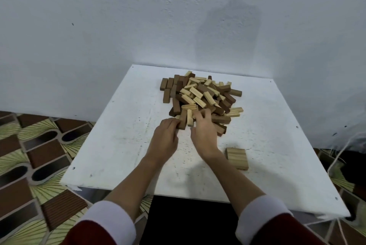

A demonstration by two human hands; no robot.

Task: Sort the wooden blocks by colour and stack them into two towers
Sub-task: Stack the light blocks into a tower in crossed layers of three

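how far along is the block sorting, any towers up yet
Barely started. Done: one flat layer of light blocks lies near the right forearm, looking like a tower's base. In hand: the left hand and right hand are both picking at the near edge of the mixed pile. Left: nearly all blocks remain unsorted, and no dark tower exists.

No text, label, brand, number or sign can be read on anything around the hands.
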